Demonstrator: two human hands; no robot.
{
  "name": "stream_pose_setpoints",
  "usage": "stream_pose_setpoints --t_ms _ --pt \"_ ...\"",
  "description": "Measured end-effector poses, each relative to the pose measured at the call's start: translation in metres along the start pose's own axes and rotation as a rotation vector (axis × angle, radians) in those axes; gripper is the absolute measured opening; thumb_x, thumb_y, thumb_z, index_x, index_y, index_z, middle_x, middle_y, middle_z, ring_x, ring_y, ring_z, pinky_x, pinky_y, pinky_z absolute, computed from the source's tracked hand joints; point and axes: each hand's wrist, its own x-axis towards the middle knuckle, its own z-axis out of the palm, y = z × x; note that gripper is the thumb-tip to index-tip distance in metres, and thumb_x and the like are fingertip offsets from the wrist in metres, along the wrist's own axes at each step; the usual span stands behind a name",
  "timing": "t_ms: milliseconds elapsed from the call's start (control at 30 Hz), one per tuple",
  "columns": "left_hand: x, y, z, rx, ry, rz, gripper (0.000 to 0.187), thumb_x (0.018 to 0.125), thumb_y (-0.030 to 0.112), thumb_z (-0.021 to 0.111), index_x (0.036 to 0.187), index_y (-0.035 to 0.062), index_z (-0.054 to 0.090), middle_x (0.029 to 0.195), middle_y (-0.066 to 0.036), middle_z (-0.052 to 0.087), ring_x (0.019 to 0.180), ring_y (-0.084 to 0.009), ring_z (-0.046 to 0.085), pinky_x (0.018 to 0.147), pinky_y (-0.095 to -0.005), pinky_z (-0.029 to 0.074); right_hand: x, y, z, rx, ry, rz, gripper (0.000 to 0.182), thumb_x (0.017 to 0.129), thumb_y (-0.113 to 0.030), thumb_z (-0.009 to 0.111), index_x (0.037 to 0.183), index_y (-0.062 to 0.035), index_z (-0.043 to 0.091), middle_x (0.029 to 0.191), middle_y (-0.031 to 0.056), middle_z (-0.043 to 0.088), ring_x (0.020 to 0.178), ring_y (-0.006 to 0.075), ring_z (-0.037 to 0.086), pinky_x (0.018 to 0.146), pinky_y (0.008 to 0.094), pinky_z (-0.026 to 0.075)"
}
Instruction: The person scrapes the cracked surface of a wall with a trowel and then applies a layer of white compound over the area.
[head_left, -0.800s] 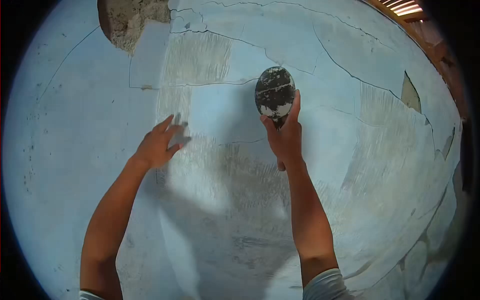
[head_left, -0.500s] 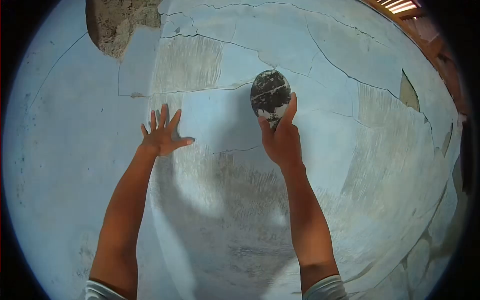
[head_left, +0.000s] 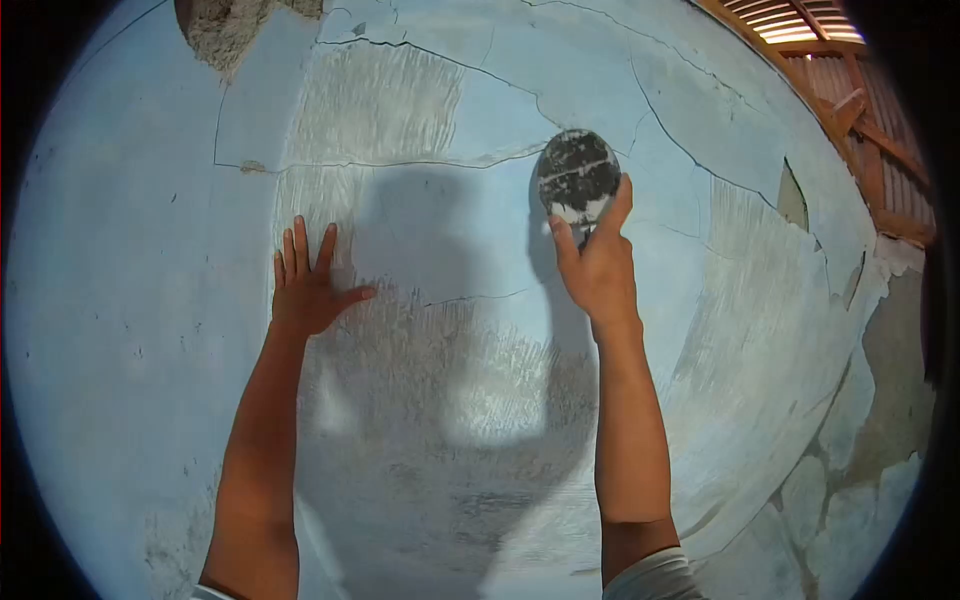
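My right hand (head_left: 604,268) is closed round the lower end of a round, flat tool (head_left: 580,180). Its dark face has a pale line across it and worn whitish patches, and it faces me close against the wall. The thumb and index finger lie along its lower edges; the rest of the grip is hidden behind the palm. To the left, my left hand (head_left: 305,298) rests on the pale blue wall (head_left: 130,290), fingers spread and holding nothing. Scraped, streaky grey patches (head_left: 370,100) mark the wall above and below both hands.
Long cracks (head_left: 690,150) run across the upper wall. At the top left, a broken hole (head_left: 225,35) bares rough brown material. Plaster has come away at the lower right (head_left: 890,340). Corrugated roofing (head_left: 880,110) on wooden beams shows at the upper right. My shadow falls on the wall.
The round tool and my right hand have moved a little right in view. My left hand stays on the wall, its fingers closer together. The view has shifted, showing more roof.
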Motion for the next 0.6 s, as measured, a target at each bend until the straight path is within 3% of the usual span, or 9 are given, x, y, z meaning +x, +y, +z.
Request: stream_pose_setpoints --t_ms 33,200,267,367,467,600 --pt "0.003 -0.003 0.001 -0.032 -0.001 0.011 0.136 0.076 0.087 0.070 0.173 0.0260 -0.002 0.177 -0.023 -0.018 0.164 -0.0412 -0.013 0.131 -0.0600 0.000 -0.002 0.003 0.002 -0.012 0.044 -0.068 0.099 0.100 -0.029 0.065 0.166 -0.0010 -0.004 0.099 0.0334 0.075 0.091 0.0493 0.075 0.082 0.0516 0.060" --pt "-0.001 -0.020 -0.028 0.164 -0.104 0.116 0.139 0.070 0.093 0.069 0.174 0.0251 0.006 0.178 -0.022 -0.014 0.165 -0.0394 -0.013 0.131 -0.0586 -0.002 0.020 -0.020 0.000 -0.115 -0.044 0.082 0.098 0.099 -0.028 0.065 0.166 -0.0011 -0.003 0.101 0.0361 0.074 0.092 0.0524 0.074 0.083 0.0532 0.060" --pt "-0.001 -0.037 -0.029 0.235 -0.127 0.189 0.141 0.067 0.095 0.069 0.174 0.0232 0.011 0.178 -0.021 -0.011 0.165 -0.0389 -0.013 0.132 -0.0571 -0.003 0.012 -0.010 -0.004 -0.099 -0.033 0.026 0.098 0.099 -0.029 0.065 0.165 -0.0012 -0.002 0.101 0.0363 0.074 0.093 0.0531 0.074 0.083 0.0537 0.060" --pt "0.004 -0.055 -0.020 0.240 -0.101 0.217 0.139 0.066 0.097 0.067 0.173 0.0292 0.011 0.179 -0.016 -0.012 0.164 -0.0358 -0.015 0.133 -0.0520 -0.004 0.011 0.001 -0.002 -0.104 -0.002 -0.030 0.098 0.099 -0.030 0.066 0.165 -0.0008 0.000 0.105 0.0373 0.073 0.098 0.0539 0.073 0.086 0.0535 0.059" --pt "0.004 -0.049 -0.028 0.271 -0.148 0.192 0.139 0.067 0.096 0.068 0.173 0.0285 0.010 0.179 -0.017 -0.013 0.164 -0.0371 -0.016 0.134 -0.0505 -0.002 0.024 -0.024 -0.009 -0.137 -0.063 0.089 0.098 0.098 -0.030 0.067 0.165 -0.0004 0.001 0.111 0.0373 0.073 0.101 0.0525 0.074 0.089 0.0516 0.060" --pt "0.003 -0.057 -0.022 0.231 -0.151 0.219 0.140 0.068 0.093 0.070 0.174 0.0276 0.006 0.178 -0.018 -0.015 0.164 -0.0388 -0.015 0.134 -0.0510 -0.002 0.012 -0.012 -0.018 -0.142 -0.061 0.058 0.097 0.099 -0.032 0.067 0.164 0.0008 0.003 0.107 0.0373 0.073 0.100 0.0538 0.073 0.089 0.0515 0.059"
